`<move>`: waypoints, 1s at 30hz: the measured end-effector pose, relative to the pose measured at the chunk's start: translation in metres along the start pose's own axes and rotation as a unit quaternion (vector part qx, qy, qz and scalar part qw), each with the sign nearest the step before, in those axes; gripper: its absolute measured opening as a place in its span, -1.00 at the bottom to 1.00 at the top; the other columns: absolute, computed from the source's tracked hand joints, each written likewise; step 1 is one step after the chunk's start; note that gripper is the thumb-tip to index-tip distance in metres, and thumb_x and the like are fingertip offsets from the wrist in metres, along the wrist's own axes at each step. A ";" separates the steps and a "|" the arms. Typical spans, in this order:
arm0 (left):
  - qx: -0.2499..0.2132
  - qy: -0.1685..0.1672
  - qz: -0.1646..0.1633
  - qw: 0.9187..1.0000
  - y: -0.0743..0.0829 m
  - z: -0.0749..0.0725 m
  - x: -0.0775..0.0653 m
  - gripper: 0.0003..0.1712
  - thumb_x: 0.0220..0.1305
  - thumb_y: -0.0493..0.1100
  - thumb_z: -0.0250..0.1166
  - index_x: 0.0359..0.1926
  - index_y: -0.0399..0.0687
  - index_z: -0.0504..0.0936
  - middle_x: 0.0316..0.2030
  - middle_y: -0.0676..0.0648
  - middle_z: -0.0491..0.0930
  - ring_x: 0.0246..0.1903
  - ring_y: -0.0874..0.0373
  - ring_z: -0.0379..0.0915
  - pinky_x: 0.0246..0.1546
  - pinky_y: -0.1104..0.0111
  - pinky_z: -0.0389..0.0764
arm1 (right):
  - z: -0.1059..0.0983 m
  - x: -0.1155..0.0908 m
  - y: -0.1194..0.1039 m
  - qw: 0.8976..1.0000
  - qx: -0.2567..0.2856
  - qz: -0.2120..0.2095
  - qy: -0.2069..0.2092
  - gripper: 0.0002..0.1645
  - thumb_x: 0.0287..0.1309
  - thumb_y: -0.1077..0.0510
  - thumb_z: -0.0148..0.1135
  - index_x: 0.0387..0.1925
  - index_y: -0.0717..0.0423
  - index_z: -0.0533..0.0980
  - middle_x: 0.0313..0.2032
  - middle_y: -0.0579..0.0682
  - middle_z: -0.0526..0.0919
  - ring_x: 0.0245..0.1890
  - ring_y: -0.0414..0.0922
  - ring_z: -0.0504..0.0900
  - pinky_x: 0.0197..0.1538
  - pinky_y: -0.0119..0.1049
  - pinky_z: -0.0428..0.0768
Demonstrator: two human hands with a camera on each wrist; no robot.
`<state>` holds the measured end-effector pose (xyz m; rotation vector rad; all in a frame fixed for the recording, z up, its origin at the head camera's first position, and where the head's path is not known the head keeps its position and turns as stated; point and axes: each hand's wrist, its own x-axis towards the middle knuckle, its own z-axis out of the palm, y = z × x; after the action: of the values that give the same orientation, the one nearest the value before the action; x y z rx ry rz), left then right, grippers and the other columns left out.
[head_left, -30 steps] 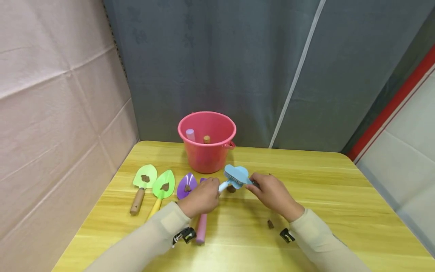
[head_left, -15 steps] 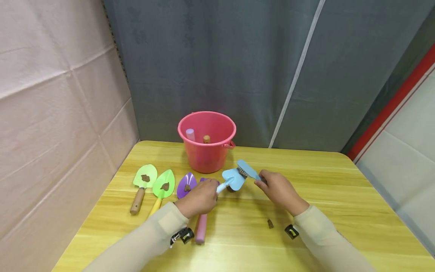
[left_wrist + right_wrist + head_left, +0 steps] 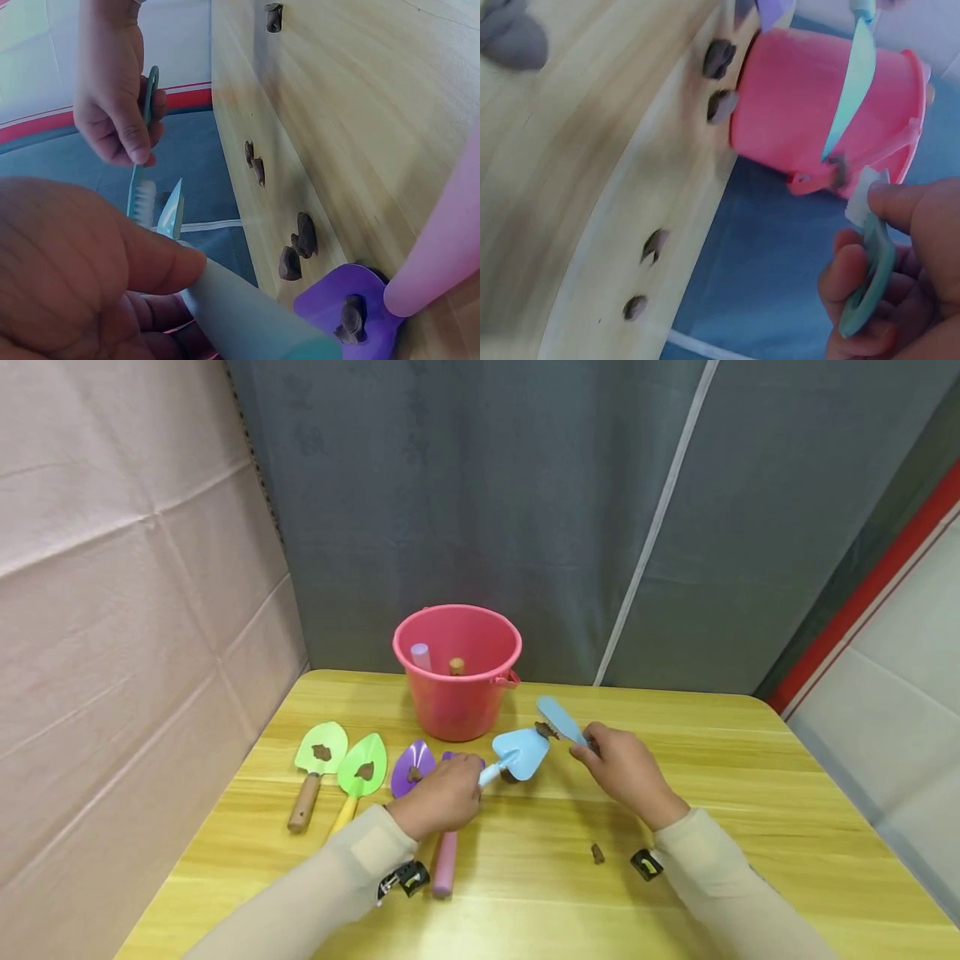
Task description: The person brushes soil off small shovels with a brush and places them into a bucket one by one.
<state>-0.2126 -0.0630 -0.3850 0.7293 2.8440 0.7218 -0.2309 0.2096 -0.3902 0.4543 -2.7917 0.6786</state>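
Observation:
My left hand [image 3: 442, 797] grips the pale handle of a light-blue trowel [image 3: 525, 752], its blade held above the table. My right hand [image 3: 626, 772] holds a light-blue brush [image 3: 558, 717], bristles facing down, just off the blade's right edge. A brown clump [image 3: 545, 729] shows between blade edge and brush; in the right wrist view this clump [image 3: 840, 171] is blurred, beside the white bristles [image 3: 862, 195]. Under my left forearm lies a pink handle [image 3: 444, 864], partly hidden. A purple trowel [image 3: 411, 768] with a brown clump on it lies left of that hand.
Behind the hands stands a pink bucket [image 3: 457, 706] with tool handles inside. Two green trowels [image 3: 321, 750] bearing brown clumps lie at left. A loose brown clump [image 3: 597, 853] lies near my right wrist; several others [image 3: 304, 234] lie on the table.
The brush has swept rightward across the trowel blade and past its edge, uncovering the blade. A brown clump now shows at that edge. My left hand has barely moved.

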 end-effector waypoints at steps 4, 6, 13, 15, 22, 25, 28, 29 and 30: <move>-0.003 -0.001 -0.005 1.000 0.001 0.000 0.001 -0.86 0.27 -0.38 0.20 -0.14 -0.26 0.51 -0.38 -0.06 0.43 -0.39 0.09 0.37 -0.38 0.28 0.50 | 0.003 -0.003 -0.015 0.999 0.008 -0.042 0.010 -0.84 0.28 0.10 0.32 -0.32 0.11 0.55 -0.65 -0.19 0.39 -0.68 -0.27 0.27 -0.58 -0.34 0.30; -0.002 -0.002 -0.008 1.000 0.001 0.000 0.001 -0.87 0.27 -0.37 0.20 -0.15 -0.25 0.51 -0.38 -0.05 0.43 -0.39 0.09 0.37 -0.38 0.29 0.50 | 0.006 -0.005 -0.022 0.998 0.008 -0.068 0.009 -0.84 0.25 0.11 0.34 -0.35 0.07 0.53 -0.66 -0.21 0.34 -0.68 -0.30 0.23 -0.58 -0.37 0.27; 0.002 -0.005 -0.011 1.000 0.002 0.001 0.001 -0.92 0.29 -0.34 0.19 -0.20 -0.22 0.49 -0.39 -0.05 0.42 -0.38 0.09 0.36 -0.37 0.28 0.48 | 0.015 -0.012 -0.039 0.993 -0.012 -0.113 -0.014 -0.76 0.22 0.08 0.38 -0.40 0.00 0.44 -0.64 -0.23 0.28 -0.64 -0.31 0.22 -0.54 -0.40 0.25; 0.001 -0.003 -0.010 1.000 0.002 0.001 0.001 -0.91 0.28 -0.35 0.20 -0.20 -0.22 0.48 -0.39 -0.05 0.42 -0.39 0.09 0.36 -0.38 0.28 0.49 | 0.016 -0.012 -0.039 0.994 -0.016 -0.104 -0.018 -0.74 0.22 0.07 0.38 -0.41 -0.01 0.43 -0.64 -0.22 0.29 -0.64 -0.30 0.22 -0.55 -0.40 0.24; -0.001 0.005 0.001 1.000 0.002 0.001 -0.002 -0.87 0.25 -0.38 0.19 -0.17 -0.24 0.50 -0.39 -0.05 0.43 -0.39 0.09 0.37 -0.37 0.26 0.50 | 0.016 -0.011 -0.024 0.999 -0.005 -0.045 -0.022 -0.81 0.24 0.09 0.36 -0.37 0.04 0.50 -0.65 -0.19 0.34 -0.67 -0.28 0.24 -0.58 -0.38 0.25; -0.003 0.006 0.001 1.000 0.001 0.002 -0.001 -0.87 0.25 -0.39 0.18 -0.16 -0.24 0.50 -0.39 -0.05 0.42 -0.40 0.09 0.37 -0.38 0.26 0.49 | 0.015 -0.010 -0.015 0.999 -0.004 -0.036 -0.020 -0.82 0.26 0.09 0.34 -0.34 0.08 0.53 -0.65 -0.17 0.35 -0.67 -0.27 0.25 -0.58 -0.37 0.26; -0.002 0.005 -0.001 1.000 0.000 0.003 -0.001 -0.86 0.26 -0.38 0.18 -0.15 -0.24 0.51 -0.39 -0.05 0.42 -0.40 0.09 0.36 -0.39 0.27 0.49 | 0.015 -0.008 -0.006 0.999 -0.004 -0.027 -0.017 -0.82 0.26 0.10 0.34 -0.32 0.12 0.54 -0.64 -0.16 0.37 -0.68 -0.26 0.26 -0.59 -0.36 0.27; -0.002 0.005 -0.002 1.000 0.000 0.003 -0.001 -0.86 0.27 -0.38 0.18 -0.15 -0.24 0.51 -0.39 -0.05 0.42 -0.40 0.09 0.36 -0.40 0.28 0.49 | 0.015 -0.008 -0.003 1.000 -0.005 -0.022 -0.016 -0.81 0.26 0.10 0.34 -0.31 0.14 0.54 -0.64 -0.16 0.38 -0.68 -0.25 0.27 -0.59 -0.36 0.28; -0.002 0.004 -0.004 1.000 0.000 0.003 0.000 -0.86 0.27 -0.37 0.18 -0.14 -0.24 0.51 -0.39 -0.05 0.42 -0.40 0.09 0.37 -0.40 0.28 0.49 | 0.015 -0.007 -0.001 1.000 -0.005 -0.017 -0.015 -0.81 0.26 0.10 0.34 -0.30 0.15 0.55 -0.64 -0.16 0.39 -0.68 -0.25 0.28 -0.59 -0.35 0.29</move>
<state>-0.2116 -0.0618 -0.3877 0.7156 2.8505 0.7310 -0.2266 0.2035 -0.4049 0.5120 -2.8066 0.6545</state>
